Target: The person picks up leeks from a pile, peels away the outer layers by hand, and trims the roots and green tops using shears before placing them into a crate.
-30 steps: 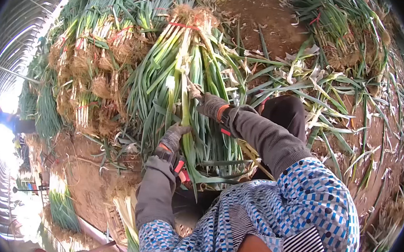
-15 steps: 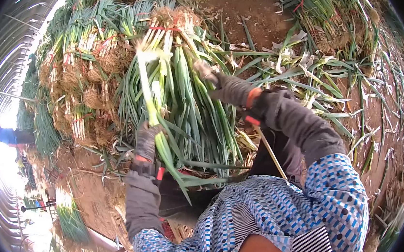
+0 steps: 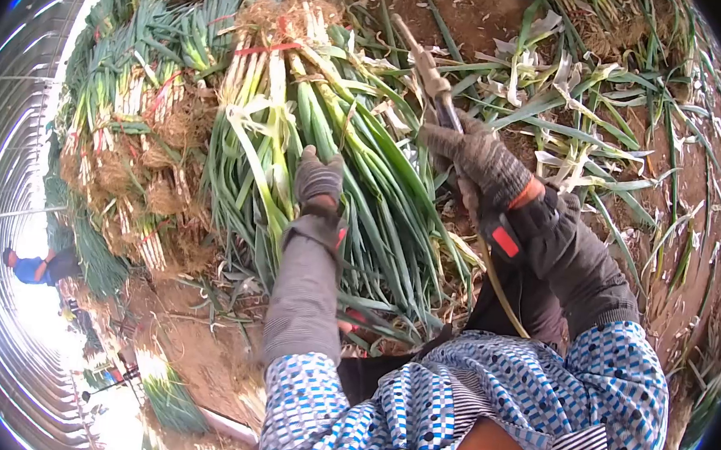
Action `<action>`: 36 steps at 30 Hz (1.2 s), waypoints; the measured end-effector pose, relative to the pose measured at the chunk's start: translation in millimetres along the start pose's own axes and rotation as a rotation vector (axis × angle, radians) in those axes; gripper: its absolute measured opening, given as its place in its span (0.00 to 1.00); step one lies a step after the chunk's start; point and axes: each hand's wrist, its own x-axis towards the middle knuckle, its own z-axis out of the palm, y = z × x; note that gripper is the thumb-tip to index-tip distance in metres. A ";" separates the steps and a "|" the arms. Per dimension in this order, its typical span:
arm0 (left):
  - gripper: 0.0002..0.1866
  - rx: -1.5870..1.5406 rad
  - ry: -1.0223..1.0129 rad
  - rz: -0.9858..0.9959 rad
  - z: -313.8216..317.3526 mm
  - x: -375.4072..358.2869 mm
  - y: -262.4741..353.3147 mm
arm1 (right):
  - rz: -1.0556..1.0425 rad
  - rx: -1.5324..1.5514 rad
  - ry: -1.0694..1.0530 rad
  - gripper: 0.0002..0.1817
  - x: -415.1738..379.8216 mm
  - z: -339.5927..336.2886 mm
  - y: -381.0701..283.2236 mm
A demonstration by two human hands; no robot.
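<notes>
A large bundle of green onions lies in front of me, roots at the far end and leaves fanned toward me. A red band ties it below the roots. My left hand, in a grey glove, is on the leaves at the middle of the bundle, its fingers curled round a green onion stalk. My gloved right hand grips an air blow gun to the right of the bundle, its nozzle pointing away from me. A thin hose runs from below that hand toward my lap.
Tied bundles of green onions are stacked at the left. Stripped leaves litter the soil at the right. Another bundle lies at the lower left. A person in blue is far off at the left, under a hooped greenhouse roof.
The green onion my left hand held up now lies on the bundle. That hand has moved up and right onto other leaves. My right hand has moved right with the blow gun.
</notes>
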 end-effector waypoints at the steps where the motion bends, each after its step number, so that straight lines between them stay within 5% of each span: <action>1: 0.36 0.025 0.025 -0.036 12.1 4.2 10.6 | 0.083 -0.106 -0.039 0.26 -1.8 -2.1 -6.2; 3: 0.39 0.130 0.064 -0.085 42.7 15.2 18.8 | 0.031 -0.033 -0.049 0.30 -13.0 5.1 -16.8; 7: 0.28 -0.084 -0.012 -0.266 62.0 38.8 11.5 | 0.109 -0.072 -0.077 0.33 -19.2 9.2 -31.9; 9: 0.21 -0.484 -0.106 -0.251 52.8 49.6 -17.6 | 0.138 -0.118 -0.104 0.33 -18.8 11.9 -27.9; 11: 0.21 -0.915 -0.411 -0.099 23.9 63.8 -73.6 | 0.141 -0.123 -0.157 0.32 -15.5 18.8 -17.0; 13: 0.26 -1.102 -0.575 -0.164 -37.0 27.3 -73.4 | 0.134 -0.094 -0.229 0.30 -15.4 26.1 -3.6; 19: 0.32 -0.791 -0.567 -0.170 -5.8 -43.7 -155.5 | 0.073 -0.648 -0.575 0.28 -63.1 63.0 53.9; 21: 0.34 -0.737 -0.514 -0.131 -22.7 -80.1 -152.0 | -0.017 -0.469 -0.606 0.30 -93.7 84.6 47.9; 23: 0.39 -0.915 -0.578 -0.170 -50.3 -107.9 -139.4 | 0.178 -0.789 -0.531 0.32 -87.4 100.4 63.2; 26: 0.51 -0.924 -0.578 -0.137 -35.0 -110.7 -161.5 | 0.096 -0.796 -0.447 0.32 -53.8 117.5 100.6; 29: 0.55 -0.994 -0.523 -0.017 -24.0 -121.0 -180.0 | 0.060 -0.816 -0.358 0.32 -21.3 128.7 120.0; 33: 0.53 -0.992 -0.578 -0.054 -47.2 -152.4 -172.8 | -0.003 -0.762 -0.362 0.28 -18.7 140.7 72.9; 36: 0.53 -0.907 -0.558 -0.098 -64.2 -164.3 -164.4 | -0.017 -0.832 -0.318 0.28 23.5 141.6 104.1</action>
